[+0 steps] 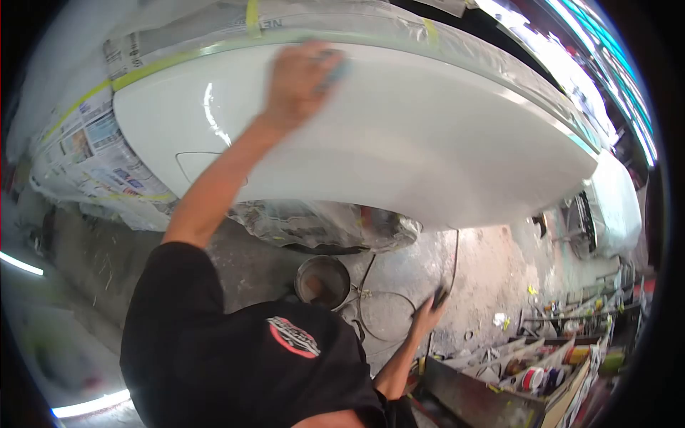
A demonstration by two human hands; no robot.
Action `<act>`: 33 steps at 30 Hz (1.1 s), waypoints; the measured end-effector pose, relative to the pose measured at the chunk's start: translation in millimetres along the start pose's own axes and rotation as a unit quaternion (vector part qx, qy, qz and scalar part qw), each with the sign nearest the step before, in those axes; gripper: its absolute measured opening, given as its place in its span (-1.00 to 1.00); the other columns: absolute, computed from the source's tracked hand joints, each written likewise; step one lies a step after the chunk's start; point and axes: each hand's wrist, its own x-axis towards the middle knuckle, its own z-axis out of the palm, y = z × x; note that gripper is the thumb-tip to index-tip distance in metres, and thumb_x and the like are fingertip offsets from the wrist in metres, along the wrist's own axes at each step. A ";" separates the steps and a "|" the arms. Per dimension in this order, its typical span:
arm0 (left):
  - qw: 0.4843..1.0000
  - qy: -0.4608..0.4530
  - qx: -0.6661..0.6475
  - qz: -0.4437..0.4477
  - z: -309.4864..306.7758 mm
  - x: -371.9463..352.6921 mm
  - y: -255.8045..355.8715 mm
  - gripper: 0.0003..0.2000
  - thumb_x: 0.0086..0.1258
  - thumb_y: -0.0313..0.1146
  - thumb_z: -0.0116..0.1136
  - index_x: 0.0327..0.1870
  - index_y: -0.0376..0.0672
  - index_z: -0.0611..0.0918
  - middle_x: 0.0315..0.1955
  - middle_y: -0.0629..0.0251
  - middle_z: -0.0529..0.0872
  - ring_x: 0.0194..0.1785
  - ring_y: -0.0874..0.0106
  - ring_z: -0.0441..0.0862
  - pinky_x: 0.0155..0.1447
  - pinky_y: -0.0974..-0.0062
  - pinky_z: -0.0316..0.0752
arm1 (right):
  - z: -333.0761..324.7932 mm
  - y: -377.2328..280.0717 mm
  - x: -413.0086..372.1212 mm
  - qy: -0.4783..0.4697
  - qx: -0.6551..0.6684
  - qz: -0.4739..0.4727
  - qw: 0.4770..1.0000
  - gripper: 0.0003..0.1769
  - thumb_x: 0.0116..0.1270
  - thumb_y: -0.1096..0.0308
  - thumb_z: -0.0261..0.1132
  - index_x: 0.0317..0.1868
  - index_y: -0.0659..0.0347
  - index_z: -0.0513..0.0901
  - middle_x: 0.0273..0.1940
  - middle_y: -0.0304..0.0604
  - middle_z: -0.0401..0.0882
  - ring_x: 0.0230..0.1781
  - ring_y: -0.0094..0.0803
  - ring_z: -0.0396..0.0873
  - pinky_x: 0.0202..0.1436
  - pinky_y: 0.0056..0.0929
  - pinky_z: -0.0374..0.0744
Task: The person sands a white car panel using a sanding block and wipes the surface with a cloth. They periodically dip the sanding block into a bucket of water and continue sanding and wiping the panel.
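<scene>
My left hand [296,85] reaches over the upper part of a glossy white car fender [428,118], just below its taped upper edge. It is smeared by motion, with the fingers closed on a blue-green pad [334,73] against the surface. Low on the right, my right hand [427,317] is wrapped around a small dark object [441,293], whose kind I cannot tell. A thin hose [457,257] passes close by that hand, and another length loops on the floor.
Newspaper [107,143] and plastic sheeting [342,20], edged with yellow tape, mask the surrounding body. Covered wheel [314,222] sits below the fender. A dark bucket [322,279] stands on the floor near my torso. At lower right is a cluttered metal cart [478,392] with tape rolls.
</scene>
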 end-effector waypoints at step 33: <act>0.983 0.057 0.138 -0.108 -71.4 -109.4 -49.7 -0.58 0.50 -0.40 0.21 0.37 -0.24 0.62 0.43 0.01 0.54 0.55 -0.07 0.36 0.58 -0.10 0.15 | 150.8 -546.7 25.3 0.235 0.078 -0.576 0.779 -0.36 0.38 0.35 0.23 0.49 -0.15 0.53 -0.36 -0.28 0.46 -0.34 -0.35 0.53 -0.35 -0.25 0.54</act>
